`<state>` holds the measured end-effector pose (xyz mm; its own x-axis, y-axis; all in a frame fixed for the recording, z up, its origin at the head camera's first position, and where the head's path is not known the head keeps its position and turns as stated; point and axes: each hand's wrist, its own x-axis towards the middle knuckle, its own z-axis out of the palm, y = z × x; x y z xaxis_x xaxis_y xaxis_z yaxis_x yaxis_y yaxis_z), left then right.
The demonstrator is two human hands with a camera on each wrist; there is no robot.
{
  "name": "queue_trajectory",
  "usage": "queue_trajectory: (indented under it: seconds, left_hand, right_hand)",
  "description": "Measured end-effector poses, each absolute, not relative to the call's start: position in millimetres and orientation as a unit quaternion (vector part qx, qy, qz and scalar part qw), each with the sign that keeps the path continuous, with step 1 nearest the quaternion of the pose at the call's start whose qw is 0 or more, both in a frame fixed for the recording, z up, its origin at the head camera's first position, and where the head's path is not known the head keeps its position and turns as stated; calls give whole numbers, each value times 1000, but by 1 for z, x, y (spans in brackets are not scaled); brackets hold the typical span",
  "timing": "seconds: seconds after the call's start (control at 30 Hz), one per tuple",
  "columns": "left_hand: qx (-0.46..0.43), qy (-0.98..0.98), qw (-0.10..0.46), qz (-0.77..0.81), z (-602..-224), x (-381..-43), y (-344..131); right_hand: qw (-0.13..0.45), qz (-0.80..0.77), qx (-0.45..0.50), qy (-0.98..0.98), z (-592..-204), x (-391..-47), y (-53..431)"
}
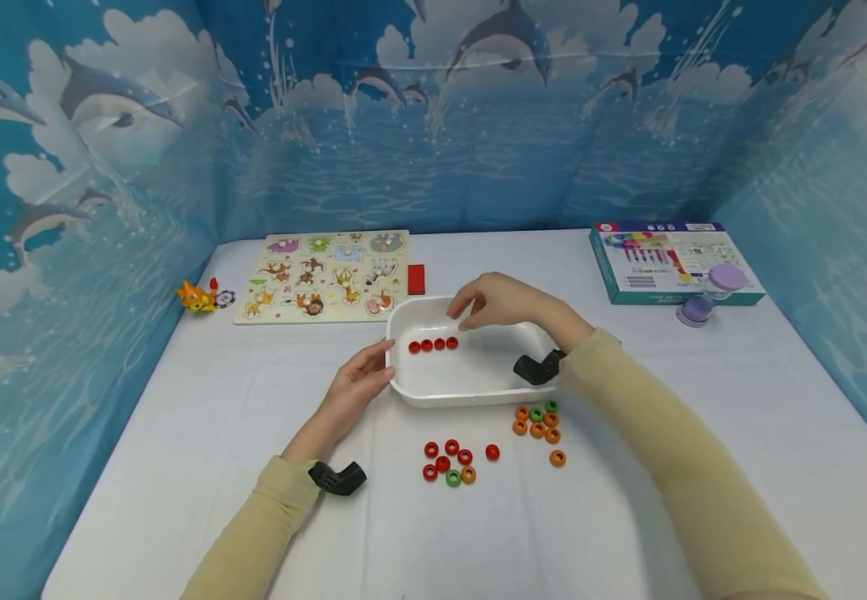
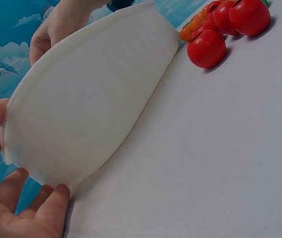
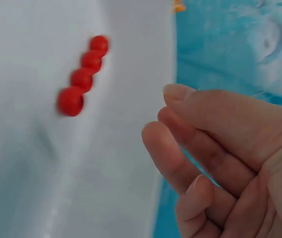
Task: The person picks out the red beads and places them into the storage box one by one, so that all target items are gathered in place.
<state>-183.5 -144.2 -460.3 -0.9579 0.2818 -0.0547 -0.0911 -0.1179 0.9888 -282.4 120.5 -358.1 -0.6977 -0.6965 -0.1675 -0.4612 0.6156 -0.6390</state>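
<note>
At its left end, the white tray point(image 1: 471, 385) is held by my left hand point(image 1: 351, 390), whose fingertips lie at the rim and outer wall. Inside the tray several red beads point(image 3: 82, 80) form a short row near the left side. My right hand point(image 1: 499, 302) hovers over the tray's far edge, just right of that row. In the right wrist view its fingers are loosely bent, a small gap parts thumb and fingertips, and nothing shows between them. Loose red beads point(image 1: 443, 464) lie in front of the tray, with a green bead point(image 1: 453, 478) and an orange bead point(image 1: 468, 474) among them.
Orange beads point(image 1: 538, 430) and green ones lie by the tray's front right corner. Behind are an animal peg puzzle point(image 1: 328, 279), a red block point(image 1: 416, 279) and a boxed toy point(image 1: 674, 262) with purple-lidded tubs point(image 1: 696, 310). An orange toy figure point(image 1: 197, 297) stands far left.
</note>
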Motion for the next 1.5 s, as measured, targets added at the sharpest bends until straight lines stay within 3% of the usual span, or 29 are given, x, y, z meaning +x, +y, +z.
queue_trajectory:
  seconds: [0.27,0.63,1.0,1.33,1.5]
  left_hand:
    - [77,650,123,746,-461,-184,-145]
    - [75,655,120,742,-462,-183,-145]
    - [81,658,117,740,-462,-184,-145]
    - [77,661,125,736,-461,-184,-145]
    - [77,662,127,735,-462,-184,-145]
  right_hand:
    - [195,-350,-407,821,-340,-219,153]
    - [205,-399,-390,804,-389,-153,174]
    - [175,-372,-367,834,-432,-136,164]
    - [157,-329,-377,851,-429,-133,162]
    - [174,-338,-400,834,-407,-135,167]
